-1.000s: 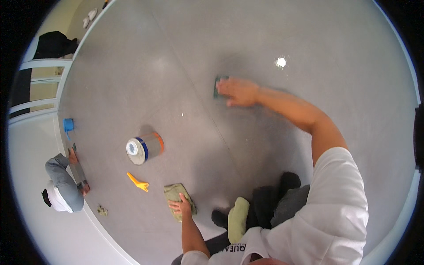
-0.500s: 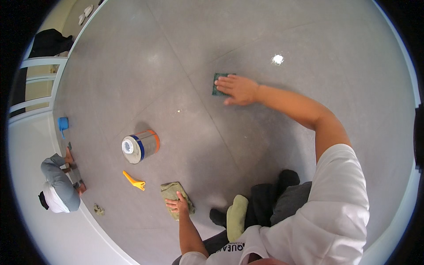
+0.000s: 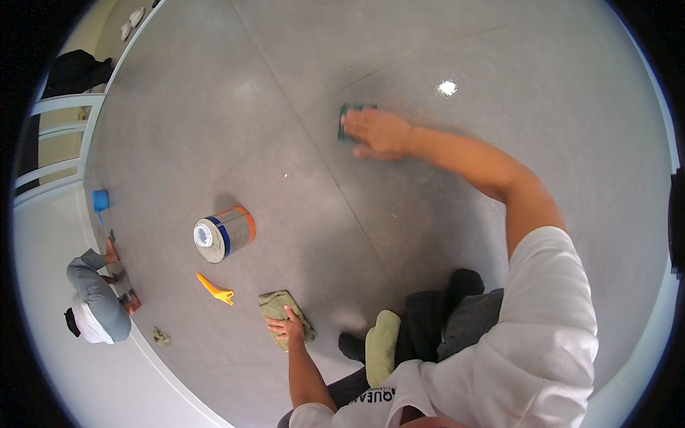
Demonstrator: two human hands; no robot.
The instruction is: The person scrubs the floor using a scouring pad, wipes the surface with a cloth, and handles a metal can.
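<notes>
My right hand [image 3: 380, 133], smeared by motion, lies flat with its fingers stretched over a dark green scouring pad [image 3: 344, 127] on the grey floor. Only the pad's far and left edges show from under it. At the lower left, my left hand [image 3: 287, 327] rests with spread fingers on a folded olive-green cloth [image 3: 271, 304]. A yellow hand tool [image 3: 214, 289] with a forked end lies just beyond that cloth. Farther off is a metal can [image 3: 233, 232] with blue and orange bands and a white cap. A rolled pale green cloth [image 3: 382, 348] sits against my leg.
Another person [image 3: 100, 299] crouches by the left wall, near a blue dipper [image 3: 100, 200] and a crumpled rag [image 3: 161, 336]. A white railing [image 3: 64, 131] stands at the far left. Thin joint lines cross the grey floor [image 3: 285, 93]; one spot shines brightly.
My right hand and the scouring pad have slid slightly farther away and a little to the left. The left hand stays on the folded cloth.
</notes>
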